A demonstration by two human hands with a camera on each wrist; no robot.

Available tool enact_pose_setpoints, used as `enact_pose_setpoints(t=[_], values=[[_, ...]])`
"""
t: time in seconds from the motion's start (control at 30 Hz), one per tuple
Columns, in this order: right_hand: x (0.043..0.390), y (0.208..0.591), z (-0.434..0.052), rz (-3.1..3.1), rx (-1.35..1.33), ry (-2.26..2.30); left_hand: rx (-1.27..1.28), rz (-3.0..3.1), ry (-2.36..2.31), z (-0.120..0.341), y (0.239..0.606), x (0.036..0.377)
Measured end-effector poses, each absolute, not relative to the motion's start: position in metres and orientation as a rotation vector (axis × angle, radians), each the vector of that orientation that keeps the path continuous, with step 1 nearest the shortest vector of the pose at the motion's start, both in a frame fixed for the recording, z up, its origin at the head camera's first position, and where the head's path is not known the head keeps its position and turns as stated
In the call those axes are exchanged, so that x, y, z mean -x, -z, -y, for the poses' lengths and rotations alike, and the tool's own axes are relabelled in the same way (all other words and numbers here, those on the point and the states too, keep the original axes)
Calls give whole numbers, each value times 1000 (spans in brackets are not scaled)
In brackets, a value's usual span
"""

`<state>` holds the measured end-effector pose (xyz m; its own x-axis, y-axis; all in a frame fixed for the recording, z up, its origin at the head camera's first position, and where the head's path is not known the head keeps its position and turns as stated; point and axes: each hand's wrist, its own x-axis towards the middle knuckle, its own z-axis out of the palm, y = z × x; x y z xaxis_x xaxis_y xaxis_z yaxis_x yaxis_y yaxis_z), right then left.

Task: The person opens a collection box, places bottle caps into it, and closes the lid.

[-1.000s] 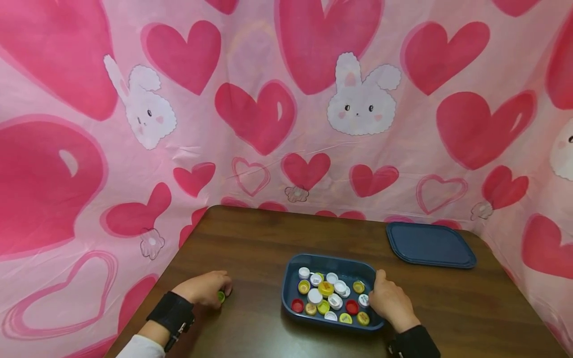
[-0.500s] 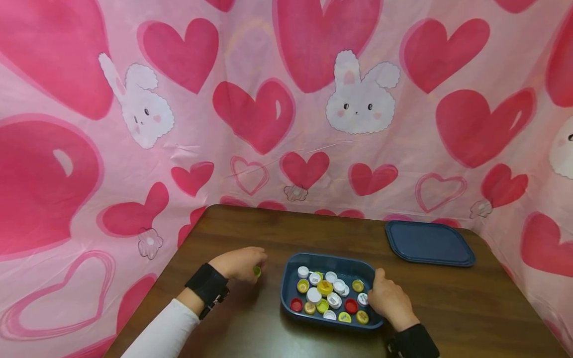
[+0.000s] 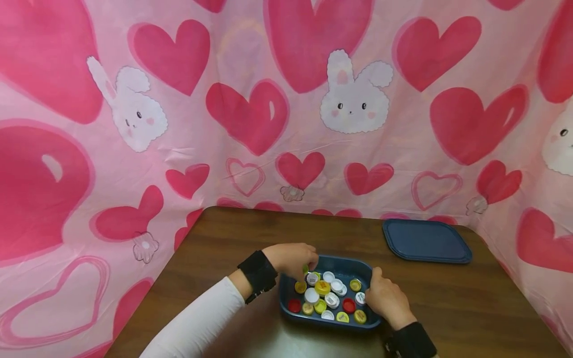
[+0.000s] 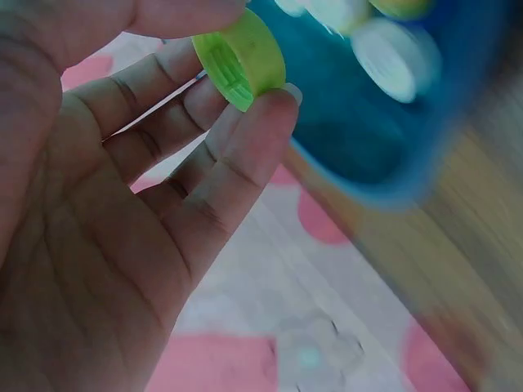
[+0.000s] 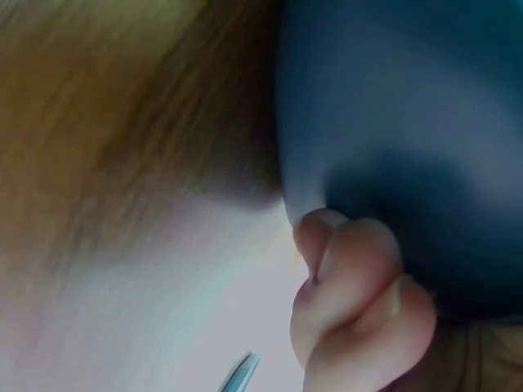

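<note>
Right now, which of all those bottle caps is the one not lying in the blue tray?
The green cap: the left hand pinches it between thumb and fingertip above the blue tray's left end, while all the other caps lie loose inside.

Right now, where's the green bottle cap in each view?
Head: green bottle cap shows as a sliver under the left hand, over the blue tray's far-left corner.
Left wrist: top centre, pinched between thumb and fingertips, with the tray blurred at upper right.
Right wrist: not in it; only the right hand's curled fingers against the tray wall.
Shared landmark: the blue tray.
</note>
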<state>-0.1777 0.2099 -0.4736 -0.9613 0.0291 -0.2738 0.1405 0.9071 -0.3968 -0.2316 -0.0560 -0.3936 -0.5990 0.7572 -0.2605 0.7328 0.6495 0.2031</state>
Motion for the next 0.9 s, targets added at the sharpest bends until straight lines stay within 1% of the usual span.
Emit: enact_pose_setpoints(t=[0.23,0.47,0.67,0.9], values=[[179,475,-209,-2802,-136,613,-1292,-2457,-5,11,398,225],[179,475,-210,-2866,-79,620,-1348,-2392,85,-29,406,218],[176,474,-213,-2877,-44,653,-1497,-2361,298,-59,414,207],[174,475,-214,-2890,-16,652,-1435,-2413,402,-73,427,202]])
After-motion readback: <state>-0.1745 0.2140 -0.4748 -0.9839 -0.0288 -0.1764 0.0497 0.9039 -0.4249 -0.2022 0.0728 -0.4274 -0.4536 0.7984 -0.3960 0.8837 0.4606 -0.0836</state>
